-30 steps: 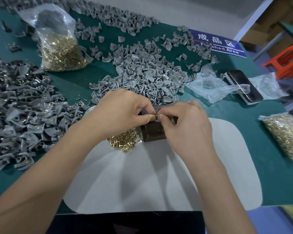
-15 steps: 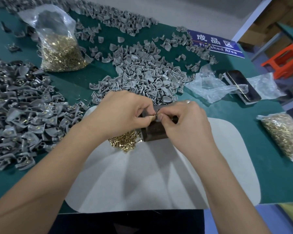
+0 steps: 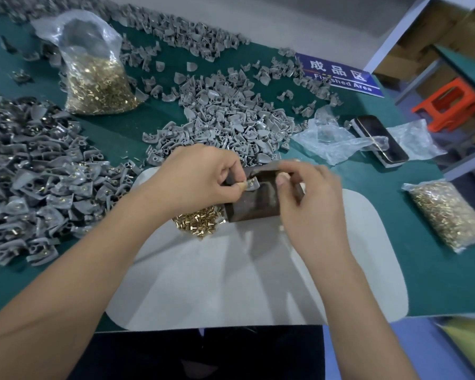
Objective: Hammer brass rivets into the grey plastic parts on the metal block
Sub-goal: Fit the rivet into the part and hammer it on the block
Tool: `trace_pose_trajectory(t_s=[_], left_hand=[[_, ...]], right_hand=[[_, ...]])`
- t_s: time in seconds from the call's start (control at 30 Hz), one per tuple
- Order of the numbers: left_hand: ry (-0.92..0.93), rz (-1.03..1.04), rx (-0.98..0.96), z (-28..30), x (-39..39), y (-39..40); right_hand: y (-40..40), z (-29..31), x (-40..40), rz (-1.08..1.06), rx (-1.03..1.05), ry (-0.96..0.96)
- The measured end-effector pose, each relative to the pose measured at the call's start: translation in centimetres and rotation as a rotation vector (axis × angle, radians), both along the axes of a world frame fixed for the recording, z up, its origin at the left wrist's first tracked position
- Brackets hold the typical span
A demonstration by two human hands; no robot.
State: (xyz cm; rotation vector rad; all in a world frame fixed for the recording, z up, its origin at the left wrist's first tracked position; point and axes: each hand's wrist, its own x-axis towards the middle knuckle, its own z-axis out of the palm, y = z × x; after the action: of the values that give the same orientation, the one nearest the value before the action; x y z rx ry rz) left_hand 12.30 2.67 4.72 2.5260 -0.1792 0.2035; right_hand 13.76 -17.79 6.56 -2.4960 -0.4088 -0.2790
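Note:
A dark metal block (image 3: 254, 204) stands on the far edge of a white mat (image 3: 231, 283). My left hand (image 3: 200, 182) pinches a grey plastic part (image 3: 252, 185) with a brass rivet in it against the block's top left. My right hand (image 3: 310, 207) is blurred at the block's right side, thumb up and fingers curled over something dark; what it holds is unclear. Loose brass rivets (image 3: 199, 222) lie in a small heap by the block's left side, under my left hand.
Unriveted grey parts (image 3: 225, 124) are heaped behind the block, riveted ones (image 3: 33, 174) at the left. Rivet bags stand at the back left (image 3: 99, 83) and right (image 3: 447, 215). A phone (image 3: 379, 138), crumpled plastic (image 3: 332, 141) and a blue sign (image 3: 337, 74) lie further right.
My right hand has pulled away to the right from the part, ending the two-handed pinch. My left hand stays on the part at the block.

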Motion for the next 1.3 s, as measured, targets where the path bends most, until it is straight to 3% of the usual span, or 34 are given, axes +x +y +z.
trace_pose_trajectory(t_s=[0.13,0.27,0.4,0.5,0.63,0.9,1.13,1.3], left_hand=[[-0.027,0.014,0.073,0.3,-0.1,-0.3],[-0.07,0.042,0.116,0.4,-0.2,-0.6],[-0.094,0.073,0.12,0.5,-0.3,-0.7],[-0.086,0.086,0.148,0.4,-0.2,-1.0],[-0.101,0.098,0.164,0.2,-0.1,-1.0],[-0.104,0.089,0.171,0.3,-0.1,-0.8],[-0.102,0.093,0.201,0.2,0.0,-0.9],[-0.104,0.091,0.191,0.1,0.0,-0.8]], right_hand=[[-1.2,0.3,-0.4,-0.064,-0.192,0.166],[-1.8,1.1,0.2,-0.141,-0.399,0.16],[-3.0,2.3,0.6,-0.126,-0.125,0.118],[-3.2,3.6,0.6,-0.012,0.141,0.236],[-3.1,3.0,0.2,0.082,-0.023,0.277],[-1.6,2.2,-0.3,0.033,0.051,0.09],[-1.1,1.5,-0.9,0.036,-0.16,0.095],[-0.7,2.1,-1.3,0.032,-0.135,0.044]])
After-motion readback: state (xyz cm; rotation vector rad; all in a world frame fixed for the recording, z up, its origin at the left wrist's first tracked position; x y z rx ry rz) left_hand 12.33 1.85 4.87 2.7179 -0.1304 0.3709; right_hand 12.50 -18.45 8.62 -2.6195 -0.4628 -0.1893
